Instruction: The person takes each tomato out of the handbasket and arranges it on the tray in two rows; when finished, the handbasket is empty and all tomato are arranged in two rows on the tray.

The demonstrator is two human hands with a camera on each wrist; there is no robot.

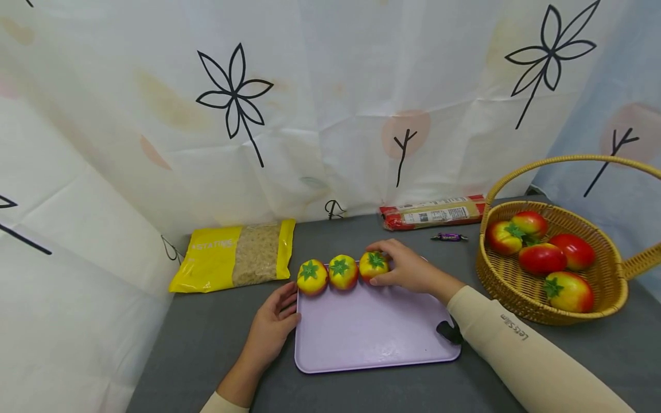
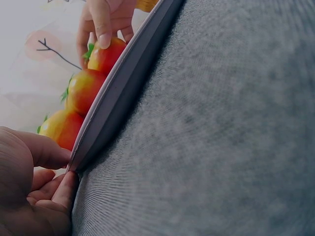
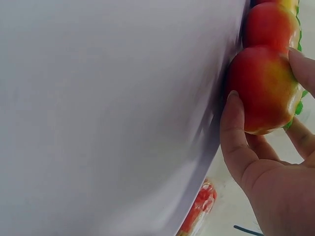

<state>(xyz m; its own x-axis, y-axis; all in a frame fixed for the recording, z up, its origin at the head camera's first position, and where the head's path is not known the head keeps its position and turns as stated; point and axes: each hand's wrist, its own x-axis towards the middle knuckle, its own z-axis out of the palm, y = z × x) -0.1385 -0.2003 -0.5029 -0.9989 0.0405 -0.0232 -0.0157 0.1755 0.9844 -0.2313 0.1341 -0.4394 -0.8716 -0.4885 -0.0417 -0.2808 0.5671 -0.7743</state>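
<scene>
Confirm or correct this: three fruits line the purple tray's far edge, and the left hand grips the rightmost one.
Wrong hand: the head view shows the right hand gripping the rightmost fruit; three fruits do line the far edge of the purple tray.

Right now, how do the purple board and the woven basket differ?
The purple board is flat and rectangular; the woven basket is round and hollow. The board is pale purple, the basket golden tan. The board has three fruits lined along its far edge; the basket holds five, loosely scattered. Shared: some red-and-yellow fruits at each.
</scene>
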